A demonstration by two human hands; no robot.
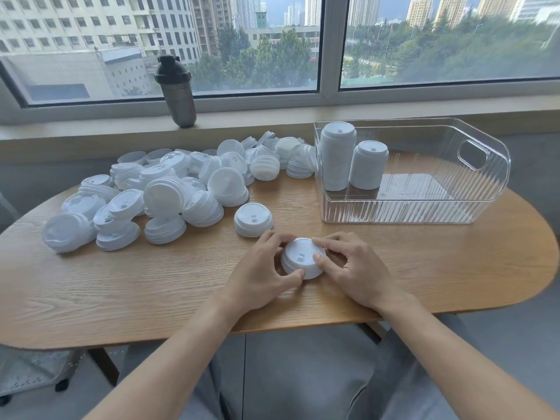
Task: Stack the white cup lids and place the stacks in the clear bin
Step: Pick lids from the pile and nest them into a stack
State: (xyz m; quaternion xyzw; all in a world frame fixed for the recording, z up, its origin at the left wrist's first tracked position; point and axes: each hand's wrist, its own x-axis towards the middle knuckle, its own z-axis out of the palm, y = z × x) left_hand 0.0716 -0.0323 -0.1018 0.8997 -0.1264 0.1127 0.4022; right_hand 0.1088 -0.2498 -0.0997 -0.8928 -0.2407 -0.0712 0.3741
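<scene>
Nearest, on the wooden table [151,298], a short stack of white cup lids [303,262], gripped from both sides: left hand [260,274] curled round its left rim, thumb at the near edge and fingers over the far edge; right hand [354,268] curled round its right rim, thumb pressed on the top beside the sip tab. Stack resting on the tabletop near the front edge. Just behind and left, touching neither hand, a second short stack of lids [253,219] standing upright. Farther left and back, a loose heap of white lids [169,189], many tipped on edge or overlapping, spread across the left half of the table. To the right, well apart from the hands, the clear bin [478,201] with ribbed walls and a handle cutout, holding in its left end two tall lid stacks [351,159] upright side by side, the left one taller. Beyond, on the window sill [272,115], a dark shaker bottle [178,92]; behind the glass, buildings and trees.
</scene>
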